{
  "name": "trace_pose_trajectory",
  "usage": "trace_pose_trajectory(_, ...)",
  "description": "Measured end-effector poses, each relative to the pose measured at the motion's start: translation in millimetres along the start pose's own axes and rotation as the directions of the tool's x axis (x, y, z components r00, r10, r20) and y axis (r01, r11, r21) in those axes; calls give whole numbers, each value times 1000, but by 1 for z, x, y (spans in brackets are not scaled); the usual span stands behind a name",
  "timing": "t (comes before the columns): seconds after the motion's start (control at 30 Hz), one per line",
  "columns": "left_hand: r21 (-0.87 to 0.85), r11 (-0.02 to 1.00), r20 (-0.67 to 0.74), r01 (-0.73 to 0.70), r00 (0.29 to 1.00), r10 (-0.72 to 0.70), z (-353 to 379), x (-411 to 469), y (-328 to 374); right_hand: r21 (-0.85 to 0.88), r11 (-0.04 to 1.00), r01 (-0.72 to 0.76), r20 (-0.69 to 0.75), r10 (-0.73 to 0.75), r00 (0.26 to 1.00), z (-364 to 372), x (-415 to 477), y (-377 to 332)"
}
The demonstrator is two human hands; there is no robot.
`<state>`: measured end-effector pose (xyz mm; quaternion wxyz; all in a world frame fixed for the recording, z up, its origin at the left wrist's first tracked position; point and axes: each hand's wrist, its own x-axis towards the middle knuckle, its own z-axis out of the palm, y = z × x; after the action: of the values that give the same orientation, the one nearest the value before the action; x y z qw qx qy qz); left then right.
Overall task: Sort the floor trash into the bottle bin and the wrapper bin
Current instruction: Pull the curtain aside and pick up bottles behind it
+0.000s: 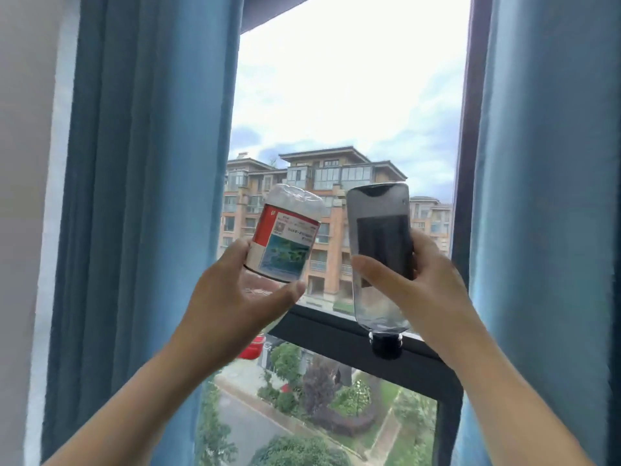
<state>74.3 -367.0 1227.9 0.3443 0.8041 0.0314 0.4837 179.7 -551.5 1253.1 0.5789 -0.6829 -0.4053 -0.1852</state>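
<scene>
My left hand (232, 297) grips a clear plastic bottle with a red, white and blue label (285, 242), held upside down with its base up; a red cap shows below my wrist. In my right hand (420, 284) is a second clear bottle with a dark label (379, 243), also upside down, its dark cap hanging at the bottom. Both bottles are raised side by side in front of a window, a small gap between them. Neither bin nor any floor trash is in view.
Blue curtains (151, 196) hang on both sides of the window (336, 95). A dark window frame bar (336, 334) crosses behind the bottles. A grey wall (23, 163) is at the far left. Buildings and trees lie outside.
</scene>
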Motion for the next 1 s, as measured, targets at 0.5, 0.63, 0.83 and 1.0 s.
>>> trace_pose_trajectory(0.5, -614, 788, 333, -45, 891, 311, 24, -21, 58, -60, 986, -154, -333, 126, 934, -51, -106, -96)
trace_pose_trajectory(0.63, -748, 662, 393, 37, 829, 397, 50, -44, 103, -191, 955, -226, -463, 115, 879, -90, -147, -130)
trace_pose_trajectory(0.83, -857, 479, 448, 191, 735, 509, 85, -90, 190, -350, 880, -323, -612, 46, 790, -157, -209, -189)
trace_pose_trajectory(1.0, -898, 388, 418, 210, 683, 598, 110, -140, 273, -458, 772, -441, -710, -20, 703, -212, -272, -239)
